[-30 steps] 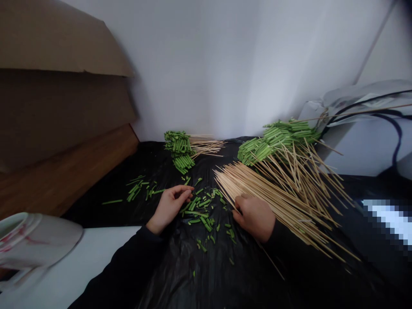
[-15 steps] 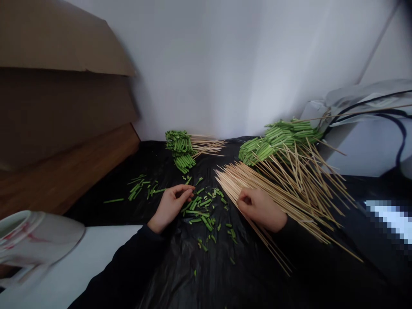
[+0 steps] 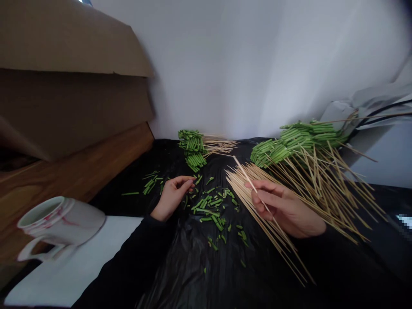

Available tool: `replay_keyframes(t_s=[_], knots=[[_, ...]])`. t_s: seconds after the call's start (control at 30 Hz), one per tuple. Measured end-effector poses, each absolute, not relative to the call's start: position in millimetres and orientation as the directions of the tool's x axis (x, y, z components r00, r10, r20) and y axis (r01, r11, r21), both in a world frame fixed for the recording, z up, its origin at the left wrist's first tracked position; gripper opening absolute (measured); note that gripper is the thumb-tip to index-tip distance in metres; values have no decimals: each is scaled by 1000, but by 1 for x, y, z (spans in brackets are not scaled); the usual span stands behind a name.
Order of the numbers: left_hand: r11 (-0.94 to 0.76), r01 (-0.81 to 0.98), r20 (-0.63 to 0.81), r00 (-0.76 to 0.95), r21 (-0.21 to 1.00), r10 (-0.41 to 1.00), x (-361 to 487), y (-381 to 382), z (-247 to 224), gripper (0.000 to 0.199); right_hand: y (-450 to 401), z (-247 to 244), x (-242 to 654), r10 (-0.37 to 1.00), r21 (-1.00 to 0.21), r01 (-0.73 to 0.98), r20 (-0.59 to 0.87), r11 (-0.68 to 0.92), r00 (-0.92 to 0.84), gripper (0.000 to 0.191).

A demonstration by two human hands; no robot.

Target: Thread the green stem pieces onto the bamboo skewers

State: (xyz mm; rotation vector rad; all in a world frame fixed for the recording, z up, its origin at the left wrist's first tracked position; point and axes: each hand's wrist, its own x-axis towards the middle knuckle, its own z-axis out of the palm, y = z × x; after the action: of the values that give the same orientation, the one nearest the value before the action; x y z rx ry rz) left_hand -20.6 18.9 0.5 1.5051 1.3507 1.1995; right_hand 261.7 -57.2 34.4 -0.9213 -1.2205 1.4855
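Note:
My right hand (image 3: pixel 286 208) pinches a thin bamboo skewer (image 3: pixel 243 170) between thumb and fingers, lifted at a slant with its tip pointing up and away. Under that hand lies a spread of bare bamboo skewers (image 3: pixel 238 191). Left of it, my left hand (image 3: pixel 172 195) has thumb and index finger pinched together; whatever they hold, if anything, is too small to make out. Cut green stem pieces (image 3: pixel 209 206) lie scattered between the hands, with more green pieces (image 3: pixel 151 183) to the left.
Behind stands a small pile of skewered green stems (image 3: pixel 193 148), with a larger skewered pile (image 3: pixel 299 139) at the back right. A white mug (image 3: pixel 69 221) rests on a white sheet (image 3: pixel 96 253) at left. A cardboard box (image 3: pixel 77 98) borders the back left. Black plastic (image 3: pixel 189 266) covers the surface.
My right hand has raised one skewer from the spread and turned so the fingers face up. My left hand stays pinched near the green pieces. The view has shifted left.

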Motion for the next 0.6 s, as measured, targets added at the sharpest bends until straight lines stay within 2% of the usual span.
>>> replay_keyframes(t_s=[0.13,0.17,0.23,0.3,0.37,0.47,0.6], knots=[[-191,426,142,143,885,979,-20,17,-4,32,-60,41,262,988,-975,-193,128,109,-87,27],[-227,480,158,180,847,971,-19,16,-6,32,-61,42,263,985,-979,-133,162,154,-50,25],[-300,573,192,242,762,951,-19,15,-10,32,-62,41,263,956,-953,94,292,288,37,21],[-351,629,207,292,694,934,-19,13,-12,31,-63,36,261,872,-815,397,484,422,67,17],[-376,654,190,339,656,921,-19,12,-14,28,-64,27,257,783,-609,620,622,495,-13,18],[-384,666,154,378,640,913,-18,11,-15,23,-66,12,248,754,-399,759,632,515,-180,26],[-362,627,134,381,690,915,-16,11,-14,17,-66,-2,240,773,-290,823,581,488,-254,30]])
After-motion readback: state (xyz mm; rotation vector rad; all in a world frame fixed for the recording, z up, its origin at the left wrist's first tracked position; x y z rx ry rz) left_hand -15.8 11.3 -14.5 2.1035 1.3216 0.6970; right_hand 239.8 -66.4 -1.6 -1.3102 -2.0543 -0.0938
